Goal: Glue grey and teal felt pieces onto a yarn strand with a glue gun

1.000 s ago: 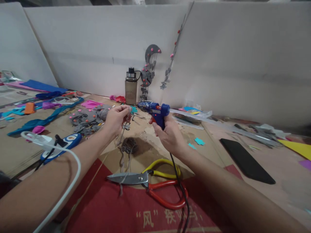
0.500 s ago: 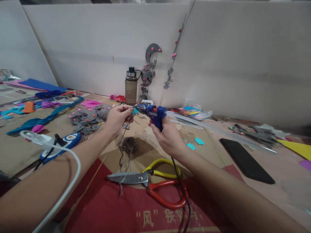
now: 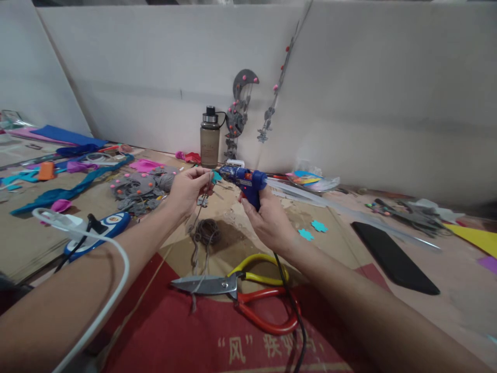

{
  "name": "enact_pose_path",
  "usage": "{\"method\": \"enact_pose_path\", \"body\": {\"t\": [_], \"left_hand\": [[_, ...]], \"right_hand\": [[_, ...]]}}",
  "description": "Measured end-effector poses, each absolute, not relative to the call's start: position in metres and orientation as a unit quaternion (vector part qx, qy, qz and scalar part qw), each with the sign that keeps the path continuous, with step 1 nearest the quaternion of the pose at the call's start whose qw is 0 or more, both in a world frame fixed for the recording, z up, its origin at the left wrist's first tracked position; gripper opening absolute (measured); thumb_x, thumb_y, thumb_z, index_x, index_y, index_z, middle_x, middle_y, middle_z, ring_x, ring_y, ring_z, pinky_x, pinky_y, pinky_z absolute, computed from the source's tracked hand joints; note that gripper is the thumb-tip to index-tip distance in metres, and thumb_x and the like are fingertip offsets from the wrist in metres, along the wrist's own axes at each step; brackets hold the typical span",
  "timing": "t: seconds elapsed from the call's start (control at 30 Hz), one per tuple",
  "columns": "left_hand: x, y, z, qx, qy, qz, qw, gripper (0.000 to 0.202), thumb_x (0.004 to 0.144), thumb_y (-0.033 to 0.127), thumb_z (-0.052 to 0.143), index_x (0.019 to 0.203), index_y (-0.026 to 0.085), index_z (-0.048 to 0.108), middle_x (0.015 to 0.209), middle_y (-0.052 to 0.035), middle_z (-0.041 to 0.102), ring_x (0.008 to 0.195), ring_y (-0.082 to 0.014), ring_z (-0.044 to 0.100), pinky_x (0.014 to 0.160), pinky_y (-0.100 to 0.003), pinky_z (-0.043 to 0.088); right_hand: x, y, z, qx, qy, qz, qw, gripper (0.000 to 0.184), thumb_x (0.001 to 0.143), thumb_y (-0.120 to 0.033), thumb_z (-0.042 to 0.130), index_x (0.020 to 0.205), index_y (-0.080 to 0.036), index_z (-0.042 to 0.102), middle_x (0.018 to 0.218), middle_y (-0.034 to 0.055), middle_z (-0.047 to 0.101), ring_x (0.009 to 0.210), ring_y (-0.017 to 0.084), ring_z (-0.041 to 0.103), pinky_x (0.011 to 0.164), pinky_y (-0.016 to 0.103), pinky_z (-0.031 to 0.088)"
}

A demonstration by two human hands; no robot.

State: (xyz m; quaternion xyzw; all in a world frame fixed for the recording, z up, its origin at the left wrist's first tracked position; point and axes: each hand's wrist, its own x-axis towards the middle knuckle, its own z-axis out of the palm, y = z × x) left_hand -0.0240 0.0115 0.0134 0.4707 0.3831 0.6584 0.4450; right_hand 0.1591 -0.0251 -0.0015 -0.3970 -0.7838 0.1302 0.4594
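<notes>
Between the fingertips of my left hand is a small turquoise felt piece, together with a strand of grey-brown yarn hanging down. My right hand is wrapped round the grip of a blue hot glue gun, whose nozzle points left at the felt piece. A clear glue stick sticks out of its back end. Below my hands lies a small coil of yarn. Scissors with one yellow and one red handle lie nearer, a yarn end across their blades. Two turquoise felt cutouts rest to the right.
A black phone lies at right. A dark bottle stands by the white partition, where grey hanging ornaments are. Grey felt pieces with pink dots are left. A white cable crosses over my left forearm; a black cord trails from the gun.
Both hands, the glue gun and the felt piece stay almost in the same place. The hanging strand on the right of the partition has swung slightly to the left.
</notes>
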Motion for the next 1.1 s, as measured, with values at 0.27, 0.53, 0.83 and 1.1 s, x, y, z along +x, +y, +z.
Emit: {"method": "enact_pose_path", "body": {"t": [0.27,0.53,0.83,1.1], "left_hand": [[-0.0233,0.0111,0.0136,0.476,0.380,0.654,0.447,0.019,0.058,0.023,0.074,0.064,0.012,0.060,0.049,0.0014,0.054,0.042,-0.0073,0.048,0.040,-0.019,0.038],[-0.0242,0.0121,0.0126,0.477,0.382,0.650,0.451,0.020,0.058,0.024,0.074,0.065,0.012,0.060,0.050,0.0014,0.054,0.043,-0.0073,0.049,0.041,-0.019,0.039],[-0.0249,0.0124,0.0120,0.471,0.380,0.657,0.450,0.019,0.058,0.023,0.074,0.066,0.011,0.061,0.048,0.0014,0.055,0.041,-0.0068,0.046,0.040,-0.019,0.038],[-0.0244,0.0116,0.0121,0.475,0.383,0.650,0.453,0.019,0.058,0.023,0.074,0.065,0.012,0.061,0.049,0.0014,0.055,0.042,-0.0074,0.048,0.041,-0.019,0.039]], "right_hand": [[0.1592,-0.0255,-0.0008,-0.401,-0.784,0.122,0.459,0.016,0.086,-0.025,0.045,0.100,-0.019,0.048,0.089,0.0096,0.060,0.078,0.022,0.055,0.072,0.040,0.045],[0.1591,-0.0257,0.0002,-0.395,-0.789,0.119,0.454,0.018,0.087,-0.027,0.044,0.102,-0.018,0.048,0.091,0.0102,0.060,0.081,0.022,0.055,0.073,0.038,0.045],[0.1584,-0.0260,-0.0008,-0.410,-0.785,0.128,0.447,0.020,0.086,-0.028,0.044,0.102,-0.017,0.047,0.087,0.0102,0.060,0.076,0.022,0.054,0.073,0.040,0.045],[0.1580,-0.0276,0.0006,-0.408,-0.783,0.129,0.451,0.018,0.087,-0.028,0.044,0.102,-0.018,0.048,0.089,0.0102,0.059,0.078,0.022,0.054,0.075,0.040,0.045]]}}
